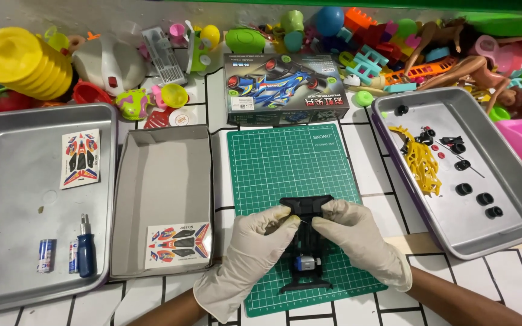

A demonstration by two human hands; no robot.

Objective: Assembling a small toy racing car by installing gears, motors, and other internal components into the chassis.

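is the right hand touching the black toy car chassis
Touching: the head view shows the right hand resting on the black chassis, fingers pressed on its upper edge.

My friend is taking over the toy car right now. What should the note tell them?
Left gloved hand and right gloved hand: both pinch the front of the black plastic toy car chassis on the green cutting mat.
Done: a small silver motor sits in the chassis.
Left: no wheels are on it; the black tyres and yellow plastic parts frame lie in the right metal tray. Blue-handled screwdriver and batteries lie in the left metal tray.
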